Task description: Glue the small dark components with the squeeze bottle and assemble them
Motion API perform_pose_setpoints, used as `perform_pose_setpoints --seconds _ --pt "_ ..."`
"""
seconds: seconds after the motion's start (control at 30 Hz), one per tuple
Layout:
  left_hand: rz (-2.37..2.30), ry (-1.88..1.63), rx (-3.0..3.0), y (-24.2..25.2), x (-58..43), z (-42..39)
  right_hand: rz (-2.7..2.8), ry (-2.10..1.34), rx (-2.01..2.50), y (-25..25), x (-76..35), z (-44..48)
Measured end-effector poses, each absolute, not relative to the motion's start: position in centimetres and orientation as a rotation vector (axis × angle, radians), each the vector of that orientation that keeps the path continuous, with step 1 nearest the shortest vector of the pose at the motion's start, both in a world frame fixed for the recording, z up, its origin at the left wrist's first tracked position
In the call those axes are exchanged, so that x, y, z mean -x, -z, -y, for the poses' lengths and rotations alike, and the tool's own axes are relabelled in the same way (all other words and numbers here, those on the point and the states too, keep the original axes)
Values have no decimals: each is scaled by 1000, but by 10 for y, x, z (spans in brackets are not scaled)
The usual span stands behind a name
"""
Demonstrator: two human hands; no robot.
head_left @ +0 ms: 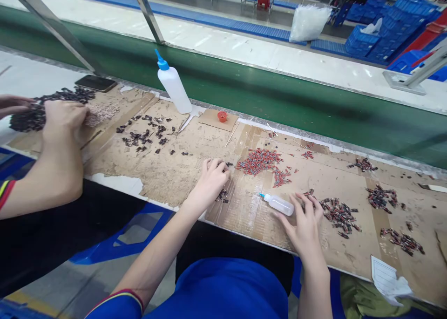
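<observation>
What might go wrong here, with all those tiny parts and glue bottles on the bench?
The small bottle lies on its side beside the right hand; it might leak onto the cardboard. The left hand works near the bench edge, so the dark parts there could fall off. The co-worker's hand is close by, so piles may mix.

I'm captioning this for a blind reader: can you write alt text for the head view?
A person's left hand rests on a cardboard-covered bench beside small dark parts, while the right hand touches a small dropper bottle. A pile of red parts lies ahead; a co-worker's hand sorts dark parts at left.
</observation>
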State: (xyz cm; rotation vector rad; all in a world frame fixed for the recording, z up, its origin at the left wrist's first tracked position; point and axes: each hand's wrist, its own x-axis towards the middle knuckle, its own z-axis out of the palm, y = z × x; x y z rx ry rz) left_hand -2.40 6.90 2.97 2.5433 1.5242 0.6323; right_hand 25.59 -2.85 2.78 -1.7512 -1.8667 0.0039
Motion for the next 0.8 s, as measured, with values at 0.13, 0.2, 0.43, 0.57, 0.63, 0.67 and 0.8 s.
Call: perform_pose_setpoints --seconds 0.13,0.2,0.43,0.57,0.63,0.67,0.8 --pt "-1390 -648 -2531 -36 15 -62 1821 -237 1689 -27 -248 21" --pt "-1275 -672 -2491 -37 6 -53 1644 -462 1643 -29 -246 21" --pt "-1208 -782 -2316 -19 -23 -23 719 -938 1335 -33 -227 20" --pt "-1232 -842 -2220 -13 -22 -21 555 -1003 1320 -32 -214 14" --pt "-1237 -874 -2202 -11 -20 -21 625 -990 1384 -32 -207 12" --pt "-1240 -892 -2198 -10 -20 -21 671 -965 1421 -32 -204 11" --pt "-1265 -953 -2159 -8 -21 -19 797 -842 1533 -31 -195 10"
